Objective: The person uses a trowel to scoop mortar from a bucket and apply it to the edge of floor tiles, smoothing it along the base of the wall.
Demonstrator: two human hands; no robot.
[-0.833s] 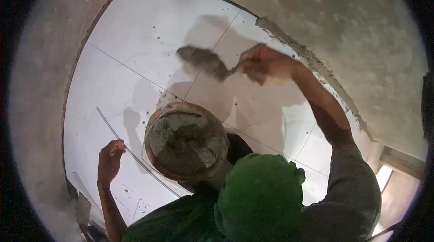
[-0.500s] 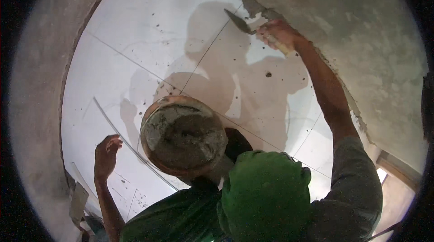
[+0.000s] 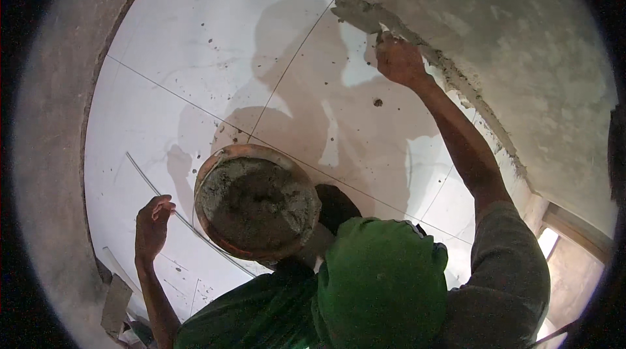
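A: The right hand (image 3: pixel 399 60) and its trowel (image 3: pixel 358 20) have swung from over the middle of the white tiling (image 3: pixel 163 29) to its upper right edge. The mortar band (image 3: pixel 456 78) also reaches farther along that edge, up to the end of a joint (image 3: pixel 289 72) between tiles. How is the trowel held?

B: The fingers are closed around its handle, which the fist mostly hides. The blade seems to lie low on the band, so alike in grey that I can't trace its outline. I'd guess that angle lets it bear on the mortar, where tiling meets concrete (image 3: pixel 521 42).

A: And the left hand (image 3: pixel 152 225)?

B: It's toward the tiling's left edge, fingers half curled. They overlap a thin strip (image 3: pixel 145 176) in this view; whether they grip or touch it, I can't tell. Perhaps it's out there for balance while the other arm stretches.

A: Why is the bucket (image 3: pixel 253 151) there?

B: It sits between both arms, just beyond the green cap (image 3: pixel 385 277), mouth up, probably keeping the grey mix (image 3: pixel 251 199) within the trowel's reach. What supports it is hidden.
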